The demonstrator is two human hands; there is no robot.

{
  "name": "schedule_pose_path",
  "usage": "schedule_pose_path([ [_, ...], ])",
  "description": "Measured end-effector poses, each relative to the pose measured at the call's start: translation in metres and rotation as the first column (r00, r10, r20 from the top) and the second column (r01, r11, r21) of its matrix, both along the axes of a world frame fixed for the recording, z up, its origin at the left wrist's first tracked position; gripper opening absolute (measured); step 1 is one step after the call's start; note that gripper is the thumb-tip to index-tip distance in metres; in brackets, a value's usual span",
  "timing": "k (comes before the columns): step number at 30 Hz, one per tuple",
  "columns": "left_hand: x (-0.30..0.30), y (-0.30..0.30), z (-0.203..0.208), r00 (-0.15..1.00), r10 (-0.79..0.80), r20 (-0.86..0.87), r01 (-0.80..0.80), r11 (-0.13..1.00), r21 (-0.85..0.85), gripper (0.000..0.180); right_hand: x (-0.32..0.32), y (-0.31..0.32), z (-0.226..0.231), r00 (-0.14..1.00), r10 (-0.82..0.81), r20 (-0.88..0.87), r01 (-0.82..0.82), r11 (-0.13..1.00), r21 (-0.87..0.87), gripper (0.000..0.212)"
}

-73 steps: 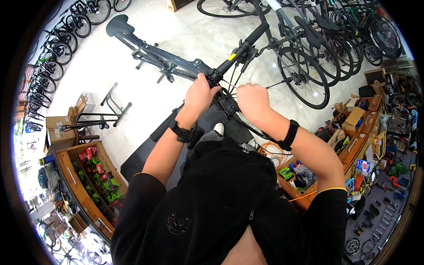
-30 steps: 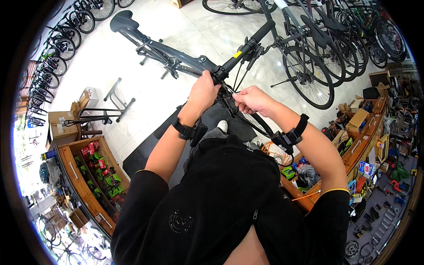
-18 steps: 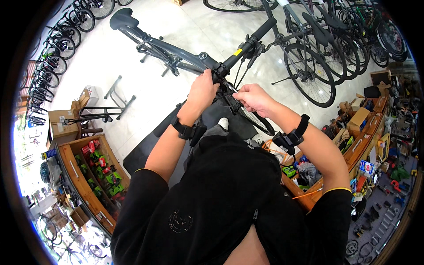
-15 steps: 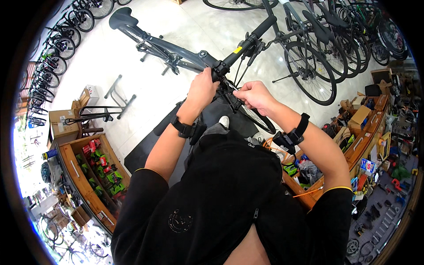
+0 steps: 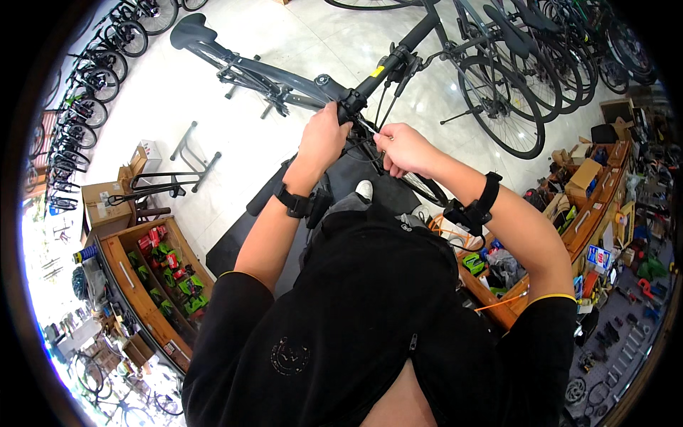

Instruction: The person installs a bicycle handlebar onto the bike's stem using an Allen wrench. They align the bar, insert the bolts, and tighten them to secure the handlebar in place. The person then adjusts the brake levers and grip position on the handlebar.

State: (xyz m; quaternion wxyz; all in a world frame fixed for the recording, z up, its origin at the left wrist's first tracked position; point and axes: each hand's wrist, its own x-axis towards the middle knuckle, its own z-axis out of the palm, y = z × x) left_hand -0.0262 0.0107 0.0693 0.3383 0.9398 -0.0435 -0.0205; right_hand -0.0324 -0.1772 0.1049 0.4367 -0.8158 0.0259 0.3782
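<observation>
A dark grey bicycle (image 5: 288,80) stands in front of me, its saddle at the far left. Its black handlebar (image 5: 388,67) runs up to the far right. My left hand (image 5: 324,139) is closed on the handlebar beside the stem, thumb and fingers wrapped round it. My right hand (image 5: 407,149) is closed too, pinching a thin silvery rod, which looks like a hex key (image 5: 367,127). The rod slants toward the front of the stem; its tip is hidden at the clamp. Cables hang from the bar, and part of the front wheel (image 5: 425,189) shows below my right hand.
A wooden drawer unit (image 5: 121,267) with red and green packages is at the left, near a metal stand (image 5: 193,167). A wooden workbench (image 5: 597,203) crowded with tools and boxes lies at the right. Parked bicycles (image 5: 501,107) fill the far right. A dark mat (image 5: 267,231) lies underfoot.
My right hand has turned slightly, with its lower fingers curled further down, still pinching the rod. The left hand keeps its grip on the bar. The whole view has shifted a little.
</observation>
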Motion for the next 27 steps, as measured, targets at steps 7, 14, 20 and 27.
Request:
schedule_pose_path([
  [7,-0.001,0.000,-0.003,0.999,0.003,0.033,-0.004,1.000,0.017,0.037,-0.011,0.000,-0.006,0.777,0.385,0.499,-0.192,0.899,-0.394,0.020],
  [14,0.001,0.000,-0.006,1.000,0.010,0.030,-0.010,1.000,0.006,0.041,0.006,-0.009,-0.010,0.771,-0.195,-0.607,0.457,0.833,0.312,0.022],
  [20,-0.001,-0.001,-0.002,0.999,0.002,0.033,-0.003,0.999,0.032,0.045,0.009,0.002,-0.002,0.914,0.130,0.385,-0.020,0.960,-0.278,0.022],
  [27,0.000,0.000,0.002,0.998,0.005,-0.062,-0.003,0.999,0.036,0.043,-0.021,0.026,0.001,0.463,0.694,0.551,-0.021,0.630,-0.776,0.009],
])
